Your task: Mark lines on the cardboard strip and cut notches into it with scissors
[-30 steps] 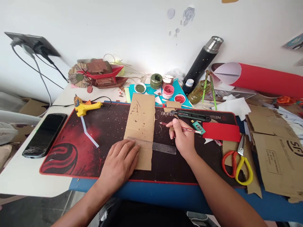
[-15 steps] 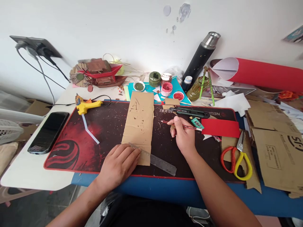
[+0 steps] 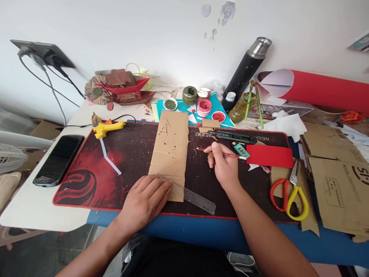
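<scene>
Pinched in the right hand [image 3: 226, 169], a red pencil [image 3: 236, 156] points toward the cardboard strip [image 3: 170, 156] on the desk mat [image 3: 134, 150], where the unclenched left hand [image 3: 146, 198] covers one end of the clear ruler [image 3: 199, 201], now swung aslant and so probably out of square.

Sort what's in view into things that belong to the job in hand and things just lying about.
In hand:
- cardboard strip, under the left hand
- clear ruler, also under it
- pencil, in the right hand

Lying about:
- glue gun
- phone
- scissors
- green cutter
- black flask
</scene>
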{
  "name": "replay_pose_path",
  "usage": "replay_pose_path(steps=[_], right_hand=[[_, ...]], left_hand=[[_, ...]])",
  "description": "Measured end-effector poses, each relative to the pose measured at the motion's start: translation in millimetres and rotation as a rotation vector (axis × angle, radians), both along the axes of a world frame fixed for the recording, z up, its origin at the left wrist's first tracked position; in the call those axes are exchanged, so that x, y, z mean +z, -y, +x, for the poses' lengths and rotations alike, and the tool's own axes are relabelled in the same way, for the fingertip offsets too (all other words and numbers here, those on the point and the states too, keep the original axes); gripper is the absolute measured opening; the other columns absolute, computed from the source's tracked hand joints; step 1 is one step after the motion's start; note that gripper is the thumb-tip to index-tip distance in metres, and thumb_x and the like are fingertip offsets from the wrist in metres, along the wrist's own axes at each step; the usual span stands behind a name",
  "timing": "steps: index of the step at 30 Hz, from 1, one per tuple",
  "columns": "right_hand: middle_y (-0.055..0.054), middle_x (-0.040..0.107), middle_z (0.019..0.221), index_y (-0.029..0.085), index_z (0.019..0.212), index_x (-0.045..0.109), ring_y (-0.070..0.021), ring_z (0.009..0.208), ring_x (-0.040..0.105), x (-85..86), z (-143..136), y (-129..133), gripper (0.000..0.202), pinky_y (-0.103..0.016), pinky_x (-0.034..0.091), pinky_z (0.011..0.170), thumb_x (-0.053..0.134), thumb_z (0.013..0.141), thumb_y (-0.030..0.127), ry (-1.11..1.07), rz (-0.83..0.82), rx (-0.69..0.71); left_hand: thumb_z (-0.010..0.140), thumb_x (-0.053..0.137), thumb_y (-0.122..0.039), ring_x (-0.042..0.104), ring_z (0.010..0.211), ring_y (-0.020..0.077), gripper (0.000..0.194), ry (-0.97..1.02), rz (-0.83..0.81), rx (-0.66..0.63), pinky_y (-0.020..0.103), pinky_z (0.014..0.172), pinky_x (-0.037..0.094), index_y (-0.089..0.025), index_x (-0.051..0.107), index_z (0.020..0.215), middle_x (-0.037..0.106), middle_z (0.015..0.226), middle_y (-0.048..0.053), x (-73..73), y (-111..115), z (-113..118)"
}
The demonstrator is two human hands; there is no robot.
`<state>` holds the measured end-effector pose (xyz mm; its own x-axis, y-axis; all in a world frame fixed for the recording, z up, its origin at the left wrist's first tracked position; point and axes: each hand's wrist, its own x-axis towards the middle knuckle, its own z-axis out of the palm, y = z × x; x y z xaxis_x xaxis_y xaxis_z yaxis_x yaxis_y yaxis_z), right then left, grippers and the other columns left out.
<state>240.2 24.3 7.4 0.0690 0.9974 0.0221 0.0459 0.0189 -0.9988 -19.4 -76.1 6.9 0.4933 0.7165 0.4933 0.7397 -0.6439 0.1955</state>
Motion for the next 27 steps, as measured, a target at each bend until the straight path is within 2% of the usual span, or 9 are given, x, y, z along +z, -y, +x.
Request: replay_pose_path(steps=[27], right_hand=[[0.005, 0.051, 0.05, 0.021, 0.08, 0.076, -0.0126, 0.045, 0.048, -0.1, -1.8, 0.3, 0.057, -0.027, 0.035, 0.048, 0.067, 0.104, 0.071, -0.002, 0.012, 0.008]], left_hand=[[0.109, 0.064, -0.012, 0.073, 0.091, 0.0241, 0.014, -0.002, -0.016, -0.046, 0.038, 0.085, 0.061, -0.013, 0.071, 0.121, 0.08, 0.098, 0.008, -0.6, 0.0, -0.1]])
